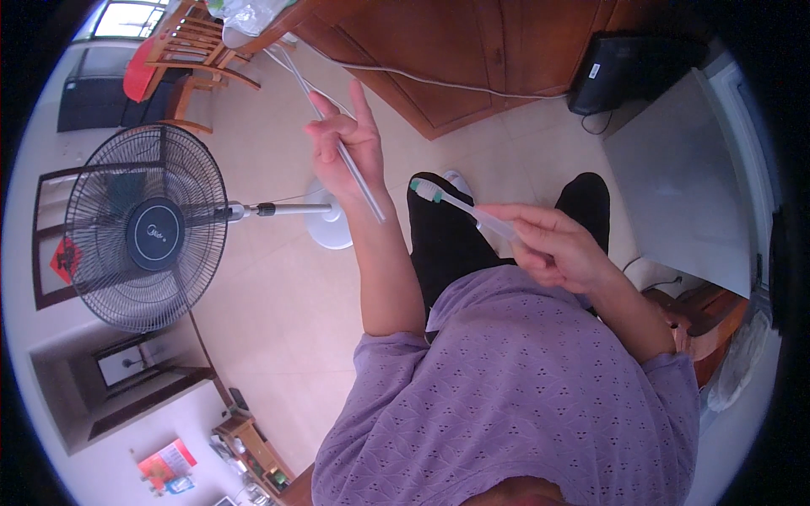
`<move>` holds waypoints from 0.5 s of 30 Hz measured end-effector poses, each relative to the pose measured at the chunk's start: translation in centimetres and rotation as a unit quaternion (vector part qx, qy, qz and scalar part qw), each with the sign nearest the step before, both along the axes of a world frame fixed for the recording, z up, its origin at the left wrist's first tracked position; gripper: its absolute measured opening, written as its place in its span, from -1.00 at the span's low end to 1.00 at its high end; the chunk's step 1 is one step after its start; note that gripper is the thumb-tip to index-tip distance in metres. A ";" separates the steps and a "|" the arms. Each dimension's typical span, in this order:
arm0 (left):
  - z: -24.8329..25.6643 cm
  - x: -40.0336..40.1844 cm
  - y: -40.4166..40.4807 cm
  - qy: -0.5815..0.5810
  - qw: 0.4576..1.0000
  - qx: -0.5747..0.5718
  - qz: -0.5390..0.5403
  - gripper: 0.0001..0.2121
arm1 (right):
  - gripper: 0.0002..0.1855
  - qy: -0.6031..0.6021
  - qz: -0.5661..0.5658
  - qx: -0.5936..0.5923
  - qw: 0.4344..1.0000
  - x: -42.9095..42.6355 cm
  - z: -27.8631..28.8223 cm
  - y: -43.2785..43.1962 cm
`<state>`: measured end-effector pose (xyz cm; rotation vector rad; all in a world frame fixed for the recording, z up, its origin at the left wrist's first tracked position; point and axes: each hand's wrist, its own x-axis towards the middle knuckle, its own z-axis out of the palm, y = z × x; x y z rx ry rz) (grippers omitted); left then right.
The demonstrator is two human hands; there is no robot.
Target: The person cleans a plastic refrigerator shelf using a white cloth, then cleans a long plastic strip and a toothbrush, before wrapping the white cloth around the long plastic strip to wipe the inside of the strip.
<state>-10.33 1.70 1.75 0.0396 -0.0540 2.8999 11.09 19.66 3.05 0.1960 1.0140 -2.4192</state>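
Observation:
My left hand [348, 152] is raised in front of me, palm up, with two fingers stretched out. Across its palm lies a long, thin, greyish stick [362, 178], perhaps a straw, pinched under the thumb and curled fingers. Its near end reaches over my wrist and the far end points toward the table. In my right hand [560, 246] is a toothbrush [471, 209], gripped by its pale, translucent handle. White bristles with green at both ends face upward on its head, which points left, above my leg in the view. The stick and the toothbrush are apart.
A standing fan [155, 231] is at the left on a round white base [329, 215]. Ahead are a wooden cabinet [436, 69], a white cable [430, 81] and a black monitor-like device [626, 73]. Wooden chairs [202, 47] stand at upper left, a grey panel [683, 183] at right.

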 end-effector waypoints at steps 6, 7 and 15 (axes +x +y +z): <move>0.1 0.7 0.1 0.068 0.997 -0.029 -0.005 -0.62 | -0.58 0.036 0.001 0.084 0.996 0.1 0.6 -0.5; 0.1 0.8 0.0 0.098 0.995 -0.038 -0.003 -0.58 | -0.58 0.073 -0.011 0.159 0.985 0.2 0.9 -0.8; -1.5 1.1 -0.6 0.172 0.982 -0.070 0.014 -0.71 | -0.58 0.163 -0.053 0.313 0.934 0.5 1.0 -1.8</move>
